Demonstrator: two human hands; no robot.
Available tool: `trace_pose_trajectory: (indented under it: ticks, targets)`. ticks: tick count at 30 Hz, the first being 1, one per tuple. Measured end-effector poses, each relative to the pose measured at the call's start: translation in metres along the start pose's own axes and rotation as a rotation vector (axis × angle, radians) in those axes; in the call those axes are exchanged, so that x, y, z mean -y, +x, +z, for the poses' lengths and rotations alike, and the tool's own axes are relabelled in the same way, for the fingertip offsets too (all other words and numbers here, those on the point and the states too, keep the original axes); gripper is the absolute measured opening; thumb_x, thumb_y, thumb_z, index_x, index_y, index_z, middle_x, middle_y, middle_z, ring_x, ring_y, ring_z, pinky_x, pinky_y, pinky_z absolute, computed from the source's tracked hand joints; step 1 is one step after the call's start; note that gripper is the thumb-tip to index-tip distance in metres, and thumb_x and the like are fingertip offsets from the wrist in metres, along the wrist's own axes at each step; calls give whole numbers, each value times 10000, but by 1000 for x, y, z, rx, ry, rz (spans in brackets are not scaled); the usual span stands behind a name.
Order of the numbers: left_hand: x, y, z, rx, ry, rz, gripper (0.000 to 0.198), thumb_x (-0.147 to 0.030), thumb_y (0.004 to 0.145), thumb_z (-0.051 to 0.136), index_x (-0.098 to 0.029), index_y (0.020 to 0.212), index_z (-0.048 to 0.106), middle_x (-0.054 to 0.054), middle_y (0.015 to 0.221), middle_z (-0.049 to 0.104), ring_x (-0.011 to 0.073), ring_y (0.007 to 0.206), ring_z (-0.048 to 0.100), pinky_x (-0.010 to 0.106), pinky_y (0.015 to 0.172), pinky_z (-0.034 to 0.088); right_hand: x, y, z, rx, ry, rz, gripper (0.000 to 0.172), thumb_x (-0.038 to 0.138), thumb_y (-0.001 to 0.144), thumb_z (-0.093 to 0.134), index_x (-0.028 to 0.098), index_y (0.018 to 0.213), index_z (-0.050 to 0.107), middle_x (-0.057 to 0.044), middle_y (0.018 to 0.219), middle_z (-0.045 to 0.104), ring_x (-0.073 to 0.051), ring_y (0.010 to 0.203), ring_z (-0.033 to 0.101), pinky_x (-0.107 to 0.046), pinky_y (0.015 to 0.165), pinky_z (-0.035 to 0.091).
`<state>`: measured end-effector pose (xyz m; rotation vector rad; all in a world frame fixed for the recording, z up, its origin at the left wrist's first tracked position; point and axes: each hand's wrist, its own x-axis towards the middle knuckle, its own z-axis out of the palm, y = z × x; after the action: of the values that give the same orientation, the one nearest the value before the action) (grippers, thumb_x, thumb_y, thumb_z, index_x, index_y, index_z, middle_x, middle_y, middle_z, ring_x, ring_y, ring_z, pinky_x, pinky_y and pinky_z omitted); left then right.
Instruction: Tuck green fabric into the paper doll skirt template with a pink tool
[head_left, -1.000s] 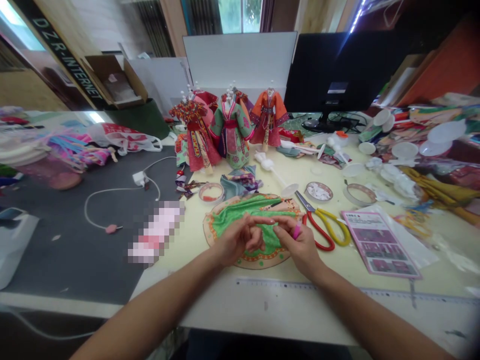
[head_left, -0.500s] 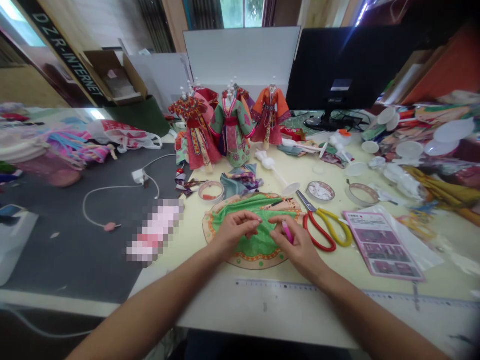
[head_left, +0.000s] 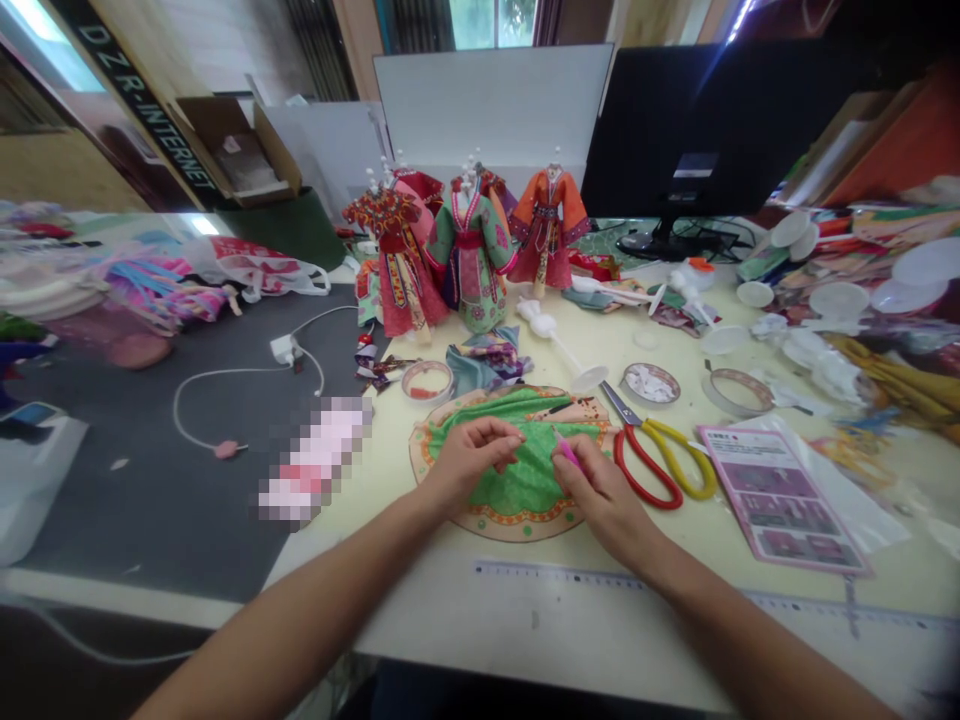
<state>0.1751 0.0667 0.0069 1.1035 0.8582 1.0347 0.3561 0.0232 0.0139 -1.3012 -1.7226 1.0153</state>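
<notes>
A green cloth piece with a peach and orange patterned border [head_left: 517, 525] lies flat on the table under both hands. My left hand [head_left: 476, 460] is over its left part, thumb and fingertips pinched together; anything between them is too small to make out. Over the right part, my right hand [head_left: 600, 490] grips a small pink pen-like tool [head_left: 568, 452], its tip pointing up and left. Scissors with one red and one yellow handle [head_left: 664, 460] lie just right of the cloth. A white stand [head_left: 562, 350] lies behind it.
Several small dressed figures [head_left: 472, 250] stand at the back before a white board and a black monitor [head_left: 697, 130]. Round tape rings [head_left: 427, 382], a pink printed card [head_left: 784, 500] and a clear ruler [head_left: 637, 583] surround the cloth. A white cable [head_left: 217, 375] lies left.
The fingers of my right hand have closed around the pink tool, whose tip now points up and left. My left hand keeps its pinch. The whole view has shifted slightly.
</notes>
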Motion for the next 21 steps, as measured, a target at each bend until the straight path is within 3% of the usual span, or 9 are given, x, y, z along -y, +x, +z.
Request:
trace_pose_trajectory:
  ticks: [13,21]
  targets:
    - [-2,-1,0,18,49,-17,214,-331,711,691,-133,726,611,-18,581,595,46,476,442,171,489,347,5,-4,-2,65,-86,-9,224,399,932,321,211,839,398,30,662,439,-123,590,427,-253,541,363]
    - [-7,-4,2,38,78,-32,272,-375,688,695,-125,715,591,-15,575,575,54,484,448,184,492,339,-2,-2,0,-2,-229,-179,165,304,917,403,215,979,527,17,725,553,-122,630,512,-238,572,383]
